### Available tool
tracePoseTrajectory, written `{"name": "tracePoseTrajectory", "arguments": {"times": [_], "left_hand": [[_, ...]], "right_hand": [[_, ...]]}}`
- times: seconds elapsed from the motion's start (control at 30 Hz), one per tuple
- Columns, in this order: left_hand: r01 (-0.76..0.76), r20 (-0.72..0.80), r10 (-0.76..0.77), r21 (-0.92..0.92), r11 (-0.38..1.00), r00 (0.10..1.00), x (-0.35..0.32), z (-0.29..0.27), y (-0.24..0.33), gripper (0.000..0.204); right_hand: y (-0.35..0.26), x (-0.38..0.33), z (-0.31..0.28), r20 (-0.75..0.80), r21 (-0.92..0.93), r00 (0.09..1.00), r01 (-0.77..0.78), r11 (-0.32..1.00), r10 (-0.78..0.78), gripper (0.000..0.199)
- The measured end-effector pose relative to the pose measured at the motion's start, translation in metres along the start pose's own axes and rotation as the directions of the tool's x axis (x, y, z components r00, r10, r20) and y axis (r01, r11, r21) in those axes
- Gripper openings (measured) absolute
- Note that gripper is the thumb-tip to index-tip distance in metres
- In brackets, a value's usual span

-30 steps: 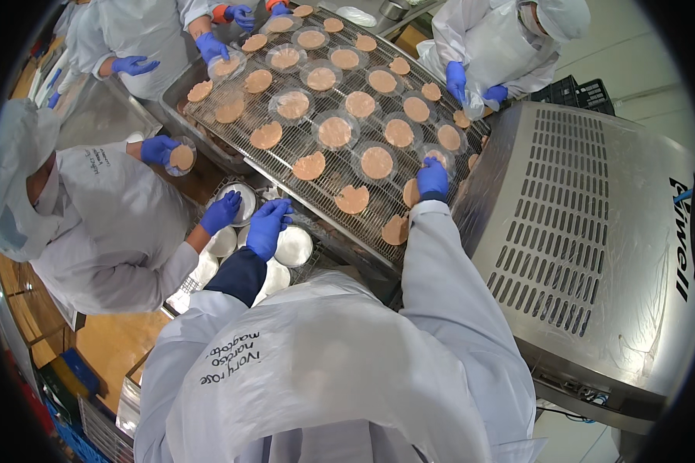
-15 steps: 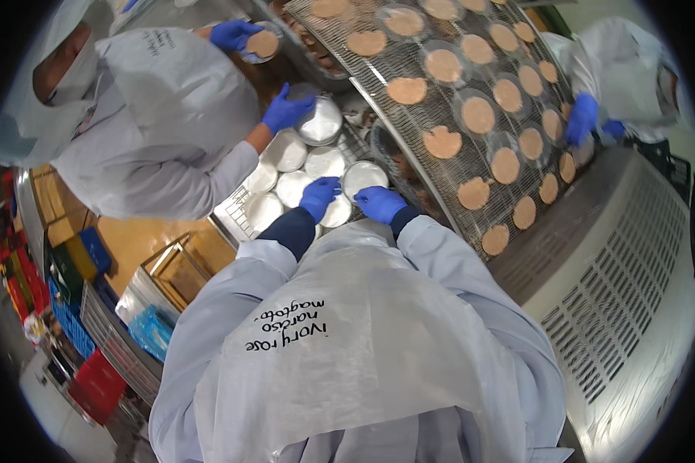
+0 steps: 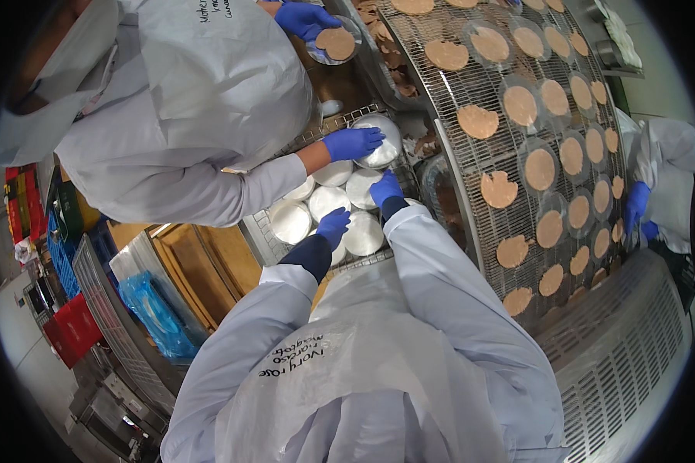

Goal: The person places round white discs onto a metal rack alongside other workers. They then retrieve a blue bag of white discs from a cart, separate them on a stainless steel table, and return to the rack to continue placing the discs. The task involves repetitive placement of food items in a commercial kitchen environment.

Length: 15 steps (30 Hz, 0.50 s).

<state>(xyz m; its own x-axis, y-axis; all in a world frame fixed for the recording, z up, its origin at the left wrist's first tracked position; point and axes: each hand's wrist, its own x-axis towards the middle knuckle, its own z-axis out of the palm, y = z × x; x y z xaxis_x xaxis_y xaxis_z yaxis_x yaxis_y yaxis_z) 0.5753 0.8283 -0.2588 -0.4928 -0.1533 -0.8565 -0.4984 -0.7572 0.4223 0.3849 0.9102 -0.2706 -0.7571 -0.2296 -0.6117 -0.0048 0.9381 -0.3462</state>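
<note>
Both my hands wear blue gloves and reach over a wire tray (image 3: 266, 247) filled with several round, shiny white discs (image 3: 364, 234). My left hand (image 3: 333, 226) rests at the edges of the near discs, its fingers stretched out. Further forward and to the right, my right hand (image 3: 386, 187) touches the rim of another white disc (image 3: 360, 188), with its fingers apart. Whether the discs are single pieces or stacks I cannot tell. At the far end of the tray, a co-worker's gloved hand (image 3: 353, 144) lies on a larger shiny round stack (image 3: 383, 147).
To the right slopes a wire-mesh conveyor (image 3: 471, 166) bearing several pinkish-brown slices (image 3: 500, 189), many on clear discs. The co-worker's other hand (image 3: 303, 19) holds a slice on a clear disc (image 3: 337, 43). Another person's glove (image 3: 637, 204) is beyond the belt. A vented metal cover (image 3: 622, 332) stands nearer.
The whole view has shifted, so the tray and belt sit lower and further right. My right hand has moved forward, away from my left. The co-worker's near hand has come down onto the larger stack.
</note>
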Motion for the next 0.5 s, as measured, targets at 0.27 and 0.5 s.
{"name": "tracePoseTrajectory", "arguments": {"times": [0.27,0.5], "left_hand": [[0.055,-0.063,-0.05,0.069,0.996,0.997,0.004,0.004,-0.004,0.047],[-0.244,0.064,0.239,0.404,0.882,0.969,0.017,-0.07,-0.022,0.047]], "right_hand": [[-0.014,0.013,0.042,-0.11,-0.175,0.94,-0.337,0.925,0.322,0.047],[-0.028,-0.025,0.027,0.212,0.172,0.973,0.057,0.984,-0.094,0.037]]}}
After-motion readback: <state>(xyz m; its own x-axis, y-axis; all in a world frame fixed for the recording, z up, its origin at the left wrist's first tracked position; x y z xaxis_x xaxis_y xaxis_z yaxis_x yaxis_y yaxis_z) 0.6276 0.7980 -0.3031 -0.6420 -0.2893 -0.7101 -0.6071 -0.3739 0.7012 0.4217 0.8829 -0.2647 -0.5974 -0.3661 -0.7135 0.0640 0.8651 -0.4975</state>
